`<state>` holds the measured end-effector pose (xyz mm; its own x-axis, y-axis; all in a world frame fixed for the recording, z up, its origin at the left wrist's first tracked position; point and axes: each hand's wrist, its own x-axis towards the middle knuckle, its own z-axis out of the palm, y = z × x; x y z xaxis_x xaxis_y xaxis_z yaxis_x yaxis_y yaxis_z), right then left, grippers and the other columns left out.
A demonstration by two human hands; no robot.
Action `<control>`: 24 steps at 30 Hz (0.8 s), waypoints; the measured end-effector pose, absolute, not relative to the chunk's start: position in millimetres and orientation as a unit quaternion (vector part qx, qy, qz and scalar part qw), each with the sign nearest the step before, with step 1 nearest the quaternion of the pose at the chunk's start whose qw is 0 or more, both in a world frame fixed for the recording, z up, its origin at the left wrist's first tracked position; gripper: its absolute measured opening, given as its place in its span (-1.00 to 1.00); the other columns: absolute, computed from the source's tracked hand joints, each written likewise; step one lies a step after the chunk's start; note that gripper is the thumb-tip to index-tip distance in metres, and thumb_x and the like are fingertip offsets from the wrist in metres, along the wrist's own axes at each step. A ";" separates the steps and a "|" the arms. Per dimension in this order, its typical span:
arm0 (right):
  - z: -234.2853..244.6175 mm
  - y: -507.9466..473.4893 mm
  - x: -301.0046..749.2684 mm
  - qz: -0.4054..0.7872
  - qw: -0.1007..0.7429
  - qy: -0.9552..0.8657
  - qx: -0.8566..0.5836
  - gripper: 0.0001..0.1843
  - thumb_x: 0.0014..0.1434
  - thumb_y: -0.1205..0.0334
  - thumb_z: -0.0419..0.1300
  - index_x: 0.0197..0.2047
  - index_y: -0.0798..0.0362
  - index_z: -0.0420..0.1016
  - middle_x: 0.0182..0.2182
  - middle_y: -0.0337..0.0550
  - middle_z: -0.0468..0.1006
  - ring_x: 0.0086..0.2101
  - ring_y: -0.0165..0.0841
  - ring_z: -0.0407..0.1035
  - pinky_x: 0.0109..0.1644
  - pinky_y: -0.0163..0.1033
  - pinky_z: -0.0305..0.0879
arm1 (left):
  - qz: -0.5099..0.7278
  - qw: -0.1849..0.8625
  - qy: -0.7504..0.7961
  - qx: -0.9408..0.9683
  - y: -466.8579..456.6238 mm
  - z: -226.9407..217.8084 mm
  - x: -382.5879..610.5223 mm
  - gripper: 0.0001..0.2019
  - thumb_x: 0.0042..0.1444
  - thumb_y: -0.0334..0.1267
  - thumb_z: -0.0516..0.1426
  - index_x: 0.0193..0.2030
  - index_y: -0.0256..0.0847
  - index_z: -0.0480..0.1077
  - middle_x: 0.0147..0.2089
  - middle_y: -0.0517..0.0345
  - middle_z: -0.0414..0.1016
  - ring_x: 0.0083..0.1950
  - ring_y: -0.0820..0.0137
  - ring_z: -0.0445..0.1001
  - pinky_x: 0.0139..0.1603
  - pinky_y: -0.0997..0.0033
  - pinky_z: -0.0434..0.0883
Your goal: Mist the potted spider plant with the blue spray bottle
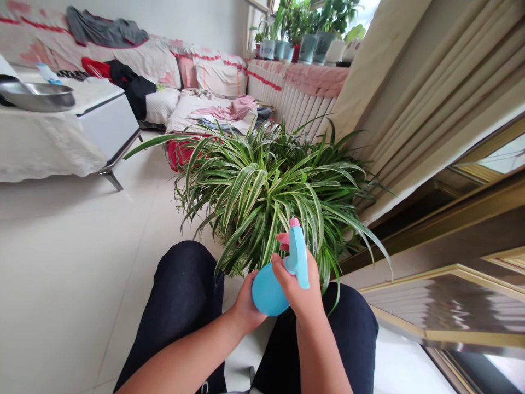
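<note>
A light blue plastic spray bottle (pixel 267 290) with a pink trigger (pixel 283 239) is held in front of me over my knees. My right hand (pixel 294 284) is wrapped around its neck, with a fingertip on the pink trigger. My left hand (pixel 247 303) cups the round body from below and to the side. Just beyond the nozzle spreads a large variegated spider plant (pixel 266 202), its green-and-white striped leaves arching close to the bottle. The plant's pot is hidden under the leaves.
Dark trousers (pixel 184 306) cover my knees. A curtain (pixel 426 104) and gold-framed glass door (pixel 443 306) stand to the right. Potted plants (pixel 311 46) line a covered radiator's top. A metal basin (pixel 36 96) sits on a cloth-covered table at left, before a cushioned bench with clothes.
</note>
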<state>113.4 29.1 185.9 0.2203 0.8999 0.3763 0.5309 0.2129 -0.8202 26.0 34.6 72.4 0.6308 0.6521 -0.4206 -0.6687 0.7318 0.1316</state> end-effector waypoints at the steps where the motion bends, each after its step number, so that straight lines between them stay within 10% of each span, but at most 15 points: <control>1: 185.5 28.8 113.0 0.178 0.501 -0.594 -0.604 -0.63 0.08 0.19 0.18 -0.03 0.10 0.44 -0.15 0.03 0.56 -0.18 -0.16 0.50 -0.11 -0.05 0.45 | 0.364 0.903 0.227 -0.015 34.9 72.0 25.9 -0.68 0.20 -0.13 0.05 -0.14 -0.30 0.52 -0.23 -0.03 0.67 0.02 0.15 0.57 0.12 0.26 0.33; 24: 180.6 29.4 107.6 0.216 0.504 -0.605 -0.578 -0.45 0.13 0.15 0.19 0.20 0.01 0.31 0.05 0.06 0.48 -0.04 -0.11 0.44 -0.02 0.02 0.43 | 0.374 0.911 0.174 -0.007 38.5 69.3 24.1 -0.67 0.17 -0.10 0.08 -0.14 -0.30 0.52 -0.25 -0.01 0.66 -0.02 0.13 0.58 0.10 0.27 0.36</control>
